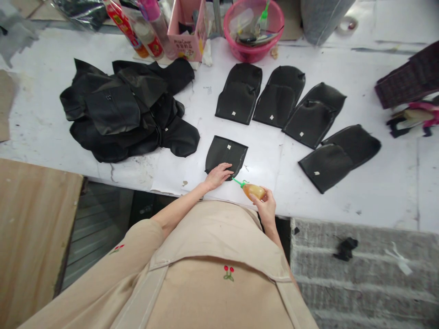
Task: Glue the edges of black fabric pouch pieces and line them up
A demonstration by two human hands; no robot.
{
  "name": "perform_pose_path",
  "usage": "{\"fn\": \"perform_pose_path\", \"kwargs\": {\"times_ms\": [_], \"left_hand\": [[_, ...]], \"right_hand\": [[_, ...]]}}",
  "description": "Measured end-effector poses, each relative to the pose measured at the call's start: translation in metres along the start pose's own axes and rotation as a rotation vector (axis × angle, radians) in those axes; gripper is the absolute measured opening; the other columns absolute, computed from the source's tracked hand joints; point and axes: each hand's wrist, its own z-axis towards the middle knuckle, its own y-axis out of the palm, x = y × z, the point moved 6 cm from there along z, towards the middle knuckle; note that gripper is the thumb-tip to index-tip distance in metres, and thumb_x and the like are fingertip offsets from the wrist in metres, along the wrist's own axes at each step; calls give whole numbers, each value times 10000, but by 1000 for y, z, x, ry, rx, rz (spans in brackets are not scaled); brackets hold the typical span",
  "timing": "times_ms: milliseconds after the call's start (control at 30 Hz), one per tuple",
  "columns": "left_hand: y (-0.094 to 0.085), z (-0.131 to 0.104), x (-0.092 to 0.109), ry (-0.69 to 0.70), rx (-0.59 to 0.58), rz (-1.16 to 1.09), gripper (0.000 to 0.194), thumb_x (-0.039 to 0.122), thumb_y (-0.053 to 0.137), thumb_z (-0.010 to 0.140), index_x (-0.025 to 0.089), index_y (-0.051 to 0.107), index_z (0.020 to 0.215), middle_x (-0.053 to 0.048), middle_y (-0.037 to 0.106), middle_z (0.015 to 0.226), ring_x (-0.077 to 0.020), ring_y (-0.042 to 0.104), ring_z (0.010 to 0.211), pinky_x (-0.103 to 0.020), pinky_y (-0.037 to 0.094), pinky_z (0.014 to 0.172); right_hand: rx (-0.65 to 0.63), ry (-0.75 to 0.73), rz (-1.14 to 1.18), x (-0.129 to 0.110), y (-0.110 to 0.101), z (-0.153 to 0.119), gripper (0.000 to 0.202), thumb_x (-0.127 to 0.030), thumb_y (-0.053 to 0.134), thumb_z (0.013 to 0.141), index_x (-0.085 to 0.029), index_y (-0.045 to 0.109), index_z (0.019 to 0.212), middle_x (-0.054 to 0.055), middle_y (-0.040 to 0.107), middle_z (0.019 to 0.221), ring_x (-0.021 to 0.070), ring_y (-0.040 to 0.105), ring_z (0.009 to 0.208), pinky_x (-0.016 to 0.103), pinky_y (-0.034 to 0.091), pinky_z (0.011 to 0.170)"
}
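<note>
A black leather-like piece (224, 154) with a small pale label lies on the white table in front of me. My left hand (218, 176) rests on its near edge with the fingers stretched out flat. In my right hand (266, 203) is a squeeze bottle (253, 191) of amber liquid, probably glue, with a green nozzle. The bottle is tilted, and its tip points at the near right corner of the black piece. From this height I cannot tell whether the tip touches it.
Several black labelled pieces (238, 98) fan out to the right. A heap of black pieces (113, 109) lies at left. Behind stand a pink bowl (254, 52) with tools, a pink box (185, 41) and spray cans (126, 29). Dark checked fabric (408, 77) sits far right.
</note>
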Motion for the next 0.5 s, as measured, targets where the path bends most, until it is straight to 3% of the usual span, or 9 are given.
{"fn": "perform_pose_path", "kwargs": {"times_ms": [100,200,367,500], "left_hand": [[3,10,3,-24,-30,49,263,190,591,917,243,723,1139,-108,581,1361,-248,509,1282,-472,480,1048],[6,23,8,-30,-88,108,261,248,646,894,250,727,1142,-116,578,1352,-279,515,1248,-487,488,1003],[4,37,13,-42,-87,176,281,268,666,879,244,722,1153,-121,578,1316,-292,519,1215,-451,499,942],[3,37,14,-51,-63,176,291,267,658,883,244,714,1168,-126,572,1311,-291,512,1212,-447,492,942]], "right_hand": [[42,150,229,5,-9,2,550,-485,816,645,-169,597,1037,53,689,942,194,667,723,277,514,524],[104,150,321,0,-19,3,499,-478,806,665,-168,594,993,46,690,936,170,671,680,251,502,509],[205,11,164,-6,-33,0,641,-466,860,598,-184,589,1105,54,679,996,209,671,820,276,550,552],[147,-94,-57,0,-24,-4,655,-501,830,637,-186,601,1165,92,660,1113,237,645,965,380,586,782]]}}
